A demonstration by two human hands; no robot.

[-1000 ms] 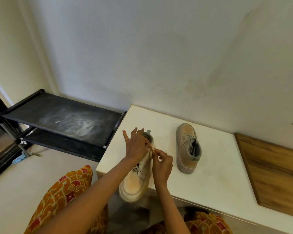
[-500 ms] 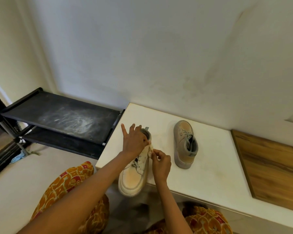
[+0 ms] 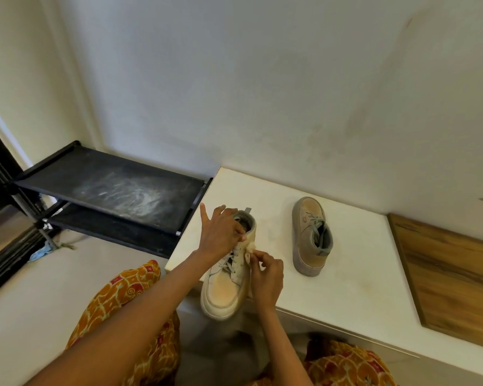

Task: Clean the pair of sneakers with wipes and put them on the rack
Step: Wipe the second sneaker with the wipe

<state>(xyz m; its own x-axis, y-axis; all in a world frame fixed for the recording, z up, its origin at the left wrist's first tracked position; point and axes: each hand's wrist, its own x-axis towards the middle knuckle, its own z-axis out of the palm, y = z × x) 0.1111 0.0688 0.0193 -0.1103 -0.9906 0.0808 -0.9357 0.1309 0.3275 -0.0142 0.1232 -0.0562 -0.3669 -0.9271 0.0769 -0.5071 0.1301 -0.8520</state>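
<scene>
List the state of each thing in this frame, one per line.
Near sneaker: upright on the table edge, toe overhanging, laced.
Far sneaker: standing on the white table, untouched.
Wipe: small wad pressed to the near sneaker's side.
Left hand: grips the near sneaker's collar.
Right hand: pinches the wipe.
Rack: top shelf dusty, no shoes.
</scene>
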